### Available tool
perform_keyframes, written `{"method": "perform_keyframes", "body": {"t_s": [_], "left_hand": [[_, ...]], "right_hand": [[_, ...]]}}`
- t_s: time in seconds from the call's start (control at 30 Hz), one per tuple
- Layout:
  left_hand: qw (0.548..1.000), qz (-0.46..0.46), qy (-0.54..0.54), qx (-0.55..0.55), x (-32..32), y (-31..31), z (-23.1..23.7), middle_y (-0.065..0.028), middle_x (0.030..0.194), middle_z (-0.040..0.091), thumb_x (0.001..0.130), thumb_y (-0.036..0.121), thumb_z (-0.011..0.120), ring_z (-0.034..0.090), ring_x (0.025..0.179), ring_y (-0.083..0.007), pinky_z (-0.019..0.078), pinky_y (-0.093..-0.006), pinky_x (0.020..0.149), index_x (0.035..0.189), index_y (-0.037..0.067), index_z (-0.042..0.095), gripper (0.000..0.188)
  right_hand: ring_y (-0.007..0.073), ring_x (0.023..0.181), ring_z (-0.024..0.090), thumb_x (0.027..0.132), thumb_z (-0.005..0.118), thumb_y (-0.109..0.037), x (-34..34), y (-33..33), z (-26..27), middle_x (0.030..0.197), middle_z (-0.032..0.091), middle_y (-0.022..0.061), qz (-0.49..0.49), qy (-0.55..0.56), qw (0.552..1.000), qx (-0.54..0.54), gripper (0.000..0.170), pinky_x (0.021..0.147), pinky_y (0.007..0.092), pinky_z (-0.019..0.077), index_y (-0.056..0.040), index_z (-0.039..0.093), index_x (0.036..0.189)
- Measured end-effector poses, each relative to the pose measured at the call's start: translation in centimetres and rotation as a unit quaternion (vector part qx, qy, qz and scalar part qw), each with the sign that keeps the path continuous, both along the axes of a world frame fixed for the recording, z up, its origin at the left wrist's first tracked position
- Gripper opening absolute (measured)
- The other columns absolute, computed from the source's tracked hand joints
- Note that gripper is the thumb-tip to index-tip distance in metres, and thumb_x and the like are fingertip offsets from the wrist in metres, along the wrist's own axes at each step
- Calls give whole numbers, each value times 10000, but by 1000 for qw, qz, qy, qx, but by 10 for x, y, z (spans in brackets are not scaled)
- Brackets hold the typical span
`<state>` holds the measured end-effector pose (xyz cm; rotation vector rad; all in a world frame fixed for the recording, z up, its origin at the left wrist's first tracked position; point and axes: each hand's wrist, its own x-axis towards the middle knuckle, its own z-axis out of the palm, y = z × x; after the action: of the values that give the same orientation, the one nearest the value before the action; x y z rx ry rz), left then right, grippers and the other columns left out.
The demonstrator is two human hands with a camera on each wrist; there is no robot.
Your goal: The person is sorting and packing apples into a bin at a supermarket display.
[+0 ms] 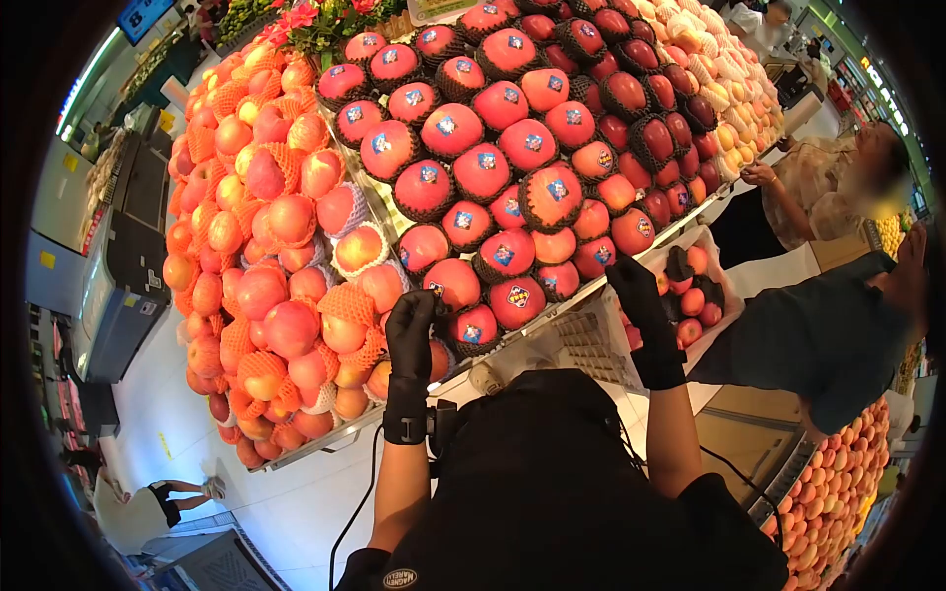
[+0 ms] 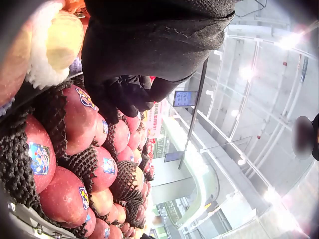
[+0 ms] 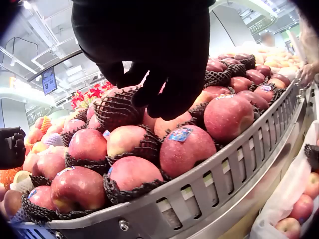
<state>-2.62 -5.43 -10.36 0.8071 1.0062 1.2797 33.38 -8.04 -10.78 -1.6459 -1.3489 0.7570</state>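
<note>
- We have the red apples in front of us, in rows on the sloping counter, many with blue picture stickers and several cupped in black foam nets.
- Our left hand, in a black glove, is at the near left corner of those rows, fingers loosely bent, thumb apart from them, close beside a stickered apple.
- Our right hand, gloved too, hangs over the near right edge, its fingers relaxed and apart, above the apples.
- A slotted metal rail runs along the front of the rows.
- To the left we see a heap of paler apples, some in orange nets; farther up on the right, darker red apples.
- Red flowers stand at the far end.
- Near our right hand, more apples lie in a white-lined box.
- Beyond it we see a person in a dark top.
</note>
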Motion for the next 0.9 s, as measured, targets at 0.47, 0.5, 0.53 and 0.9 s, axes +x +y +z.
{"method": "perform_keyframes", "body": {"t_s": [0.47, 0.5, 0.53, 0.9], "left_hand": [[999, -25, 39, 15, 64, -8, 3, -54, 852, 644, 954, 152, 574, 608, 794, -134, 492, -282, 772, 977, 6, 612, 152], [999, -22, 50, 8, 72, -11, 7, -55, 847, 644, 954, 159, 577, 612, 794, -136, 498, -287, 769, 977, 8, 613, 157], [998, -26, 59, 1, 78, -12, 7, -55, 847, 645, 953, 161, 577, 613, 793, -137, 499, -286, 765, 978, 9, 613, 158], [993, -55, 98, -44, 118, -32, 5, -36, 868, 631, 956, 153, 569, 591, 800, -124, 497, -285, 768, 984, 29, 613, 135]], "right_hand": [[137, 682, 533, 896, 563, -150, 111, -32, -58, 713, 569, 53, 7, 61, 998, -33, 169, 649, 293, 442, 4, 590, 833], [139, 685, 538, 895, 562, -150, 115, -40, -56, 710, 571, 57, 2, 67, 998, -17, 170, 654, 295, 443, 5, 595, 834], [140, 687, 542, 893, 562, -150, 116, -47, -56, 706, 573, 61, -3, 73, 997, 0, 171, 659, 297, 444, 6, 599, 834], [73, 840, 484, 955, 515, -135, 160, -138, -190, 916, 498, -43, -59, 423, 900, -84, 108, 747, 238, 430, -89, 563, 1041]]}}
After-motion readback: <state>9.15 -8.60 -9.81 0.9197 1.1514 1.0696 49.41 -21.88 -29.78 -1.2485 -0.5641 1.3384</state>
